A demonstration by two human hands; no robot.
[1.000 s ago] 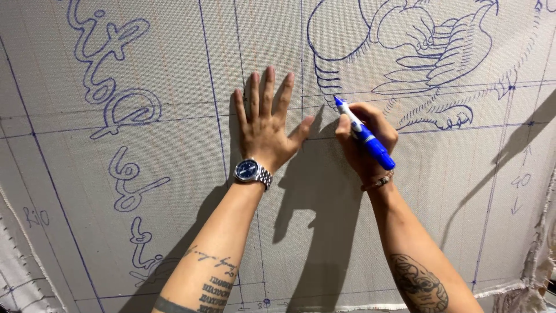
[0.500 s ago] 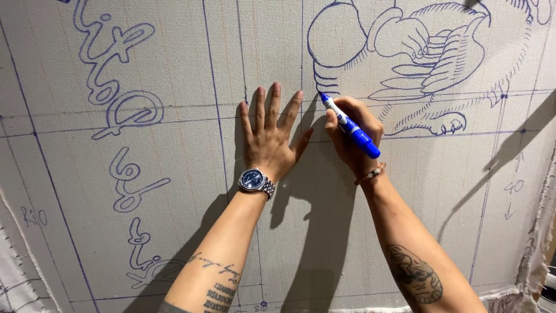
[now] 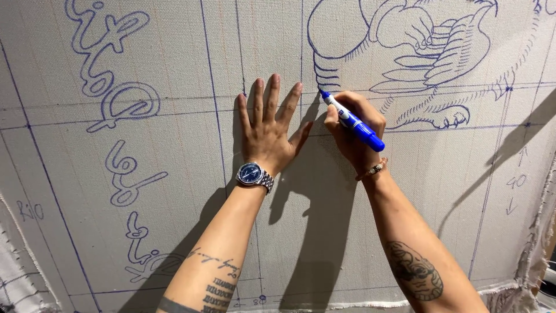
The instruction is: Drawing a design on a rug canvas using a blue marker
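Against the beige woven cloth (image 3: 174, 174) with blue line drawings, the right hand (image 3: 353, 130) pinches a light, stiff blue-and-white plastic marker (image 3: 352, 122) mid-barrel, tip on the cloth. Beside it, the left hand (image 3: 267, 130) lies flat, fingers spread, holding nothing, steadying soft fabric.

Bright, sharp view; hard arm shadows fall across the cloth (image 3: 174, 174)

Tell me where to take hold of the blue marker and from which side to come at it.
Grip the blue marker on its lower barrel, just behind the white tip section, coming from the right. It lies tilted, tip up-left against the cloth, capped end down-right, so the barrel is open from that side. The right hand already holds it there; the left hand lies flat on the left.
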